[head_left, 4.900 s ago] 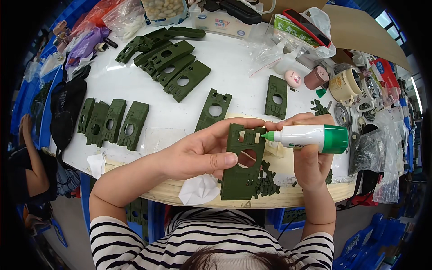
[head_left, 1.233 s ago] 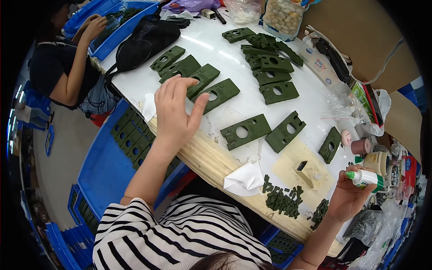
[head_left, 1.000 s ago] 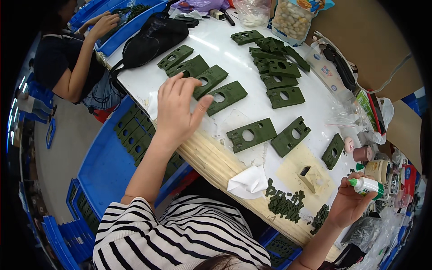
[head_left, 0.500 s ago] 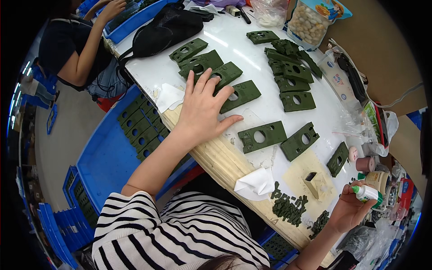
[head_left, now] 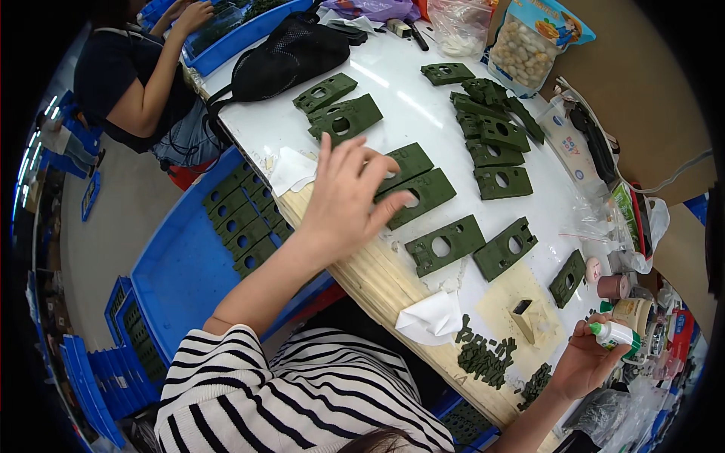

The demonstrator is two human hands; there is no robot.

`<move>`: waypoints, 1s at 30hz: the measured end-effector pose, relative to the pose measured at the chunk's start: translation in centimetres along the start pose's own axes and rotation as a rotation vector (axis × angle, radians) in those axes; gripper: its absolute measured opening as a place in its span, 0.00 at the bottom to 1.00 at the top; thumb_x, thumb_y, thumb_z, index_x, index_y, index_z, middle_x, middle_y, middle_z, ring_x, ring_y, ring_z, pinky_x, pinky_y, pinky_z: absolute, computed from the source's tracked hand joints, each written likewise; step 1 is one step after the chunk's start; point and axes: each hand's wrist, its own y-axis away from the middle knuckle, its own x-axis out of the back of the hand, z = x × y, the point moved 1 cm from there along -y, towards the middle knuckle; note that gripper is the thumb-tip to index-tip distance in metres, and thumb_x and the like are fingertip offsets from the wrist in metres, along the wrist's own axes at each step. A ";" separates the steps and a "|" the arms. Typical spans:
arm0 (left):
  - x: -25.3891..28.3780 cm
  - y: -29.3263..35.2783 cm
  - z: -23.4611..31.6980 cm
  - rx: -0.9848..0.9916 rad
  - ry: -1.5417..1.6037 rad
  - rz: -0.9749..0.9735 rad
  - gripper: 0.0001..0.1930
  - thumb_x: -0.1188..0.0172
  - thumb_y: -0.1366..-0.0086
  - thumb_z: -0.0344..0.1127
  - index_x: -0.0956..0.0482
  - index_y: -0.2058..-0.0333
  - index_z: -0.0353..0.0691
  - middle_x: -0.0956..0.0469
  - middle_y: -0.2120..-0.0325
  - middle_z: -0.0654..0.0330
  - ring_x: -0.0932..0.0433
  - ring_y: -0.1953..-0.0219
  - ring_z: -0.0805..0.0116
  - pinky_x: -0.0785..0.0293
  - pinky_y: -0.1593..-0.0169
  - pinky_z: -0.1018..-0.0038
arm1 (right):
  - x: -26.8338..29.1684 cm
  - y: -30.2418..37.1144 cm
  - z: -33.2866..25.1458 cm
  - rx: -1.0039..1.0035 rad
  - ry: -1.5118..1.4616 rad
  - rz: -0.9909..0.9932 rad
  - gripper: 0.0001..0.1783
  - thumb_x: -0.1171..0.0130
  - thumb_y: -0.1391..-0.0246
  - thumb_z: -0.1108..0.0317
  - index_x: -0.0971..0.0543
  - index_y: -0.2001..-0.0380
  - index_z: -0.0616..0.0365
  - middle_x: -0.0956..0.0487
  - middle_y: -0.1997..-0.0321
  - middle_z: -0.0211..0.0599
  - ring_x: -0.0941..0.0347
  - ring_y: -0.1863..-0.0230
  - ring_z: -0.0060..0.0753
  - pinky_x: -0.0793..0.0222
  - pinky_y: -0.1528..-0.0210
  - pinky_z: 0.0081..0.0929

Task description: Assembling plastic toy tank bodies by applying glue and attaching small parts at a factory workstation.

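My left hand [head_left: 343, 200] is over the table's near edge, fingers bent but apart, holding nothing. Its fingertips overlap two dark green plastic vehicle hull plates, a farther one [head_left: 414, 160] and a nearer one [head_left: 432, 198]; I cannot tell whether they touch. My right hand [head_left: 583, 362], at the lower right, grips a small white glue bottle [head_left: 618, 334] with a bright green tip pointing left. Between my hands lie two more hull plates, one [head_left: 462, 245] with a round hole and another [head_left: 504, 248] tilted beside it.
Green hull plates [head_left: 502, 136] are stacked at the far right of the white table [head_left: 393, 83]. Small green pieces [head_left: 487, 361] lie by a wooden block [head_left: 526, 321]. A blue bin [head_left: 162, 257] of plates stands left. A black mesh bag [head_left: 291, 53] lies near another person [head_left: 136, 90].
The two hull plates by my left hand have shifted right and nearer, widening the gap to the far pair. My left hand has lifted and curled slightly. My right hand keeps the bottle.
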 end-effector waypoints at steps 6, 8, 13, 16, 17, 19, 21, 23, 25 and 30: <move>1.6 -1.2 -4.9 0.123 -0.223 0.159 0.20 0.35 0.47 0.32 0.29 0.55 0.40 0.28 0.54 0.54 0.36 0.42 0.49 0.50 0.34 0.51 | -0.2 0.0 -0.3 0.003 -0.012 -0.035 0.25 0.53 0.36 0.51 0.36 0.44 0.58 0.29 0.51 0.39 0.31 0.51 0.33 0.34 0.54 0.30; 1.4 -1.1 -5.7 0.129 -0.239 0.138 0.21 0.35 0.48 0.30 0.30 0.55 0.40 0.28 0.54 0.54 0.35 0.43 0.49 0.49 0.34 0.52 | -0.2 -0.1 -0.2 0.001 -0.013 -0.036 0.25 0.53 0.36 0.51 0.36 0.45 0.58 0.30 0.51 0.39 0.31 0.52 0.33 0.34 0.55 0.30; 0.9 -1.0 -6.2 0.101 -0.227 0.181 0.22 0.34 0.50 0.29 0.30 0.56 0.39 0.26 0.58 0.55 0.32 0.47 0.51 0.47 0.34 0.52 | -0.2 0.0 -0.1 0.016 0.021 -0.005 0.25 0.53 0.36 0.51 0.36 0.46 0.58 0.30 0.51 0.38 0.31 0.52 0.32 0.34 0.55 0.29; 0.9 -1.3 -5.4 0.071 -0.052 0.190 0.20 0.34 0.50 0.29 0.30 0.58 0.39 0.25 0.62 0.57 0.31 0.49 0.54 0.48 0.34 0.51 | -0.5 0.0 0.0 0.015 0.025 0.013 0.25 0.53 0.36 0.51 0.36 0.46 0.58 0.30 0.51 0.38 0.31 0.53 0.32 0.34 0.56 0.29; 0.8 -1.6 -5.1 0.060 -0.033 0.149 0.19 0.34 0.49 0.29 0.30 0.59 0.38 0.25 0.62 0.58 0.30 0.50 0.55 0.48 0.34 0.51 | -0.6 0.0 0.0 0.015 0.027 0.015 0.25 0.53 0.36 0.51 0.36 0.46 0.58 0.30 0.51 0.38 0.31 0.53 0.32 0.34 0.56 0.29; 1.0 -2.1 -4.7 0.041 -0.009 0.069 0.16 0.35 0.49 0.28 0.29 0.61 0.38 0.25 0.63 0.59 0.30 0.50 0.56 0.50 0.33 0.51 | -0.7 0.0 0.1 0.014 0.024 0.023 0.25 0.53 0.36 0.50 0.36 0.46 0.58 0.30 0.51 0.38 0.31 0.53 0.32 0.34 0.56 0.28; 1.2 -2.3 -4.9 0.043 0.009 -0.040 0.13 0.37 0.45 0.31 0.28 0.62 0.38 0.25 0.63 0.58 0.30 0.50 0.55 0.51 0.33 0.51 | -0.7 0.0 0.1 0.015 0.028 0.014 0.25 0.53 0.36 0.51 0.36 0.46 0.58 0.30 0.51 0.38 0.31 0.53 0.32 0.34 0.56 0.28; 1.4 -2.5 -5.3 0.031 0.012 -0.107 0.11 0.39 0.41 0.35 0.27 0.61 0.38 0.24 0.62 0.57 0.31 0.49 0.55 0.52 0.32 0.51 | -0.7 -0.1 0.0 0.018 0.036 -0.011 0.25 0.53 0.36 0.51 0.36 0.46 0.58 0.30 0.52 0.38 0.31 0.53 0.32 0.34 0.55 0.28; 1.2 -2.4 -5.7 0.014 0.001 -0.135 0.11 0.42 0.37 0.38 0.26 0.60 0.38 0.24 0.62 0.56 0.31 0.48 0.54 0.53 0.32 0.51 | -0.6 -0.1 0.0 0.012 0.019 -0.018 0.25 0.53 0.36 0.51 0.36 0.46 0.59 0.30 0.52 0.38 0.31 0.53 0.32 0.33 0.55 0.29; 1.2 -2.1 -4.0 0.030 0.122 -0.040 0.18 0.48 0.34 0.48 0.27 0.60 0.37 0.26 0.59 0.51 0.33 0.45 0.49 0.52 0.34 0.49 | -0.4 0.1 0.0 0.006 0.010 -0.004 0.25 0.53 0.36 0.51 0.35 0.46 0.59 0.31 0.52 0.38 0.31 0.52 0.32 0.33 0.54 0.29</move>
